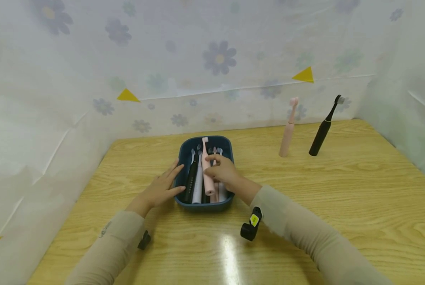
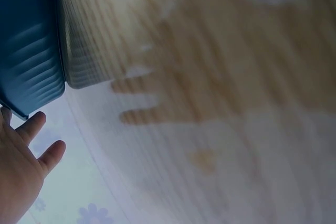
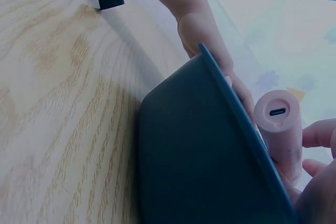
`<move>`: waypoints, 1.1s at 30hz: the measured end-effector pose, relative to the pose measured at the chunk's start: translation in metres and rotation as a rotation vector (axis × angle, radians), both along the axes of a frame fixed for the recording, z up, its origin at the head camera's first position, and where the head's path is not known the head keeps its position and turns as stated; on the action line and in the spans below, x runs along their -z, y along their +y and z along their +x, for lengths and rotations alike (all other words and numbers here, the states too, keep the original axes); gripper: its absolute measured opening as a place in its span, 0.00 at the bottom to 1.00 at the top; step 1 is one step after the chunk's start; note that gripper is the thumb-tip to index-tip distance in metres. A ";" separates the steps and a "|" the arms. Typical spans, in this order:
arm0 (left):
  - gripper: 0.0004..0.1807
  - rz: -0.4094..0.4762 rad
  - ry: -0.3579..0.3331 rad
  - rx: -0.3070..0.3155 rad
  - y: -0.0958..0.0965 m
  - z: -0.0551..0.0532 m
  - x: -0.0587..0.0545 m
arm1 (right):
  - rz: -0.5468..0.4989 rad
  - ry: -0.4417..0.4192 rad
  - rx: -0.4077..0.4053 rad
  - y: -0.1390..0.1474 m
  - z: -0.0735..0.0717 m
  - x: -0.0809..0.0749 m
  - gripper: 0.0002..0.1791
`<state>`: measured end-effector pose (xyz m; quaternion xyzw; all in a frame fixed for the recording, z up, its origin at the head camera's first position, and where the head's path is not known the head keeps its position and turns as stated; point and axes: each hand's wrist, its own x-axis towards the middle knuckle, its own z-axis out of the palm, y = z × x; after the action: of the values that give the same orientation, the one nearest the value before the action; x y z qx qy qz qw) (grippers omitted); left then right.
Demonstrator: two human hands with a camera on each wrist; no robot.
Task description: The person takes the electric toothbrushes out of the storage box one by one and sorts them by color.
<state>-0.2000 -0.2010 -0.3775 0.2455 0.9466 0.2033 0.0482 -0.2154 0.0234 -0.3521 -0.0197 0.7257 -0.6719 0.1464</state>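
A dark blue bin [image 1: 205,207] holds several electric toothbrushes. My right hand [image 1: 225,173] reaches over its right side and pinches a pink electric toothbrush [image 1: 207,180] that lies above the others, brush head toward the far end. In the right wrist view, the base of that pink toothbrush [image 3: 278,111], with its charging slot, shows just over the rim. Beside it in the bin are a black electric toothbrush [image 1: 191,182] and a white electric toothbrush [image 1: 198,186]; others are partly hidden. With fingers spread, my left hand [image 1: 160,190] touches the bin's left rim.
Two electric toothbrushes stand upright at the back right of the wooden table [image 1: 305,190]: a pink one [image 1: 287,138] and a black one [image 1: 321,136]. White flower-patterned sheeting [image 1: 183,71] with yellow triangles hangs behind and at the sides.
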 end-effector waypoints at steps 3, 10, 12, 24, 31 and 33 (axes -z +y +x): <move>0.38 0.001 0.003 0.005 0.000 -0.001 0.000 | -0.021 0.016 -0.005 0.003 0.001 -0.002 0.24; 0.37 0.032 0.022 0.021 0.001 0.000 -0.001 | -0.035 0.043 0.009 0.011 0.004 -0.012 0.24; 0.38 0.038 0.029 0.025 0.001 -0.001 0.000 | -0.032 0.061 0.007 0.013 0.005 -0.015 0.24; 0.39 0.014 -0.008 0.014 0.001 0.000 0.001 | -0.110 0.141 0.015 0.033 0.012 -0.022 0.24; 0.39 0.007 -0.007 0.018 0.002 0.000 -0.001 | -0.132 0.174 0.035 0.046 0.017 -0.028 0.25; 0.39 0.006 -0.007 0.019 0.002 0.000 -0.001 | -0.139 0.183 0.044 0.049 0.018 -0.029 0.26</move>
<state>-0.2003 -0.1995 -0.3765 0.2542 0.9434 0.2064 0.0526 -0.1974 0.0724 -0.3232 -0.0751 0.6879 -0.7191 0.0633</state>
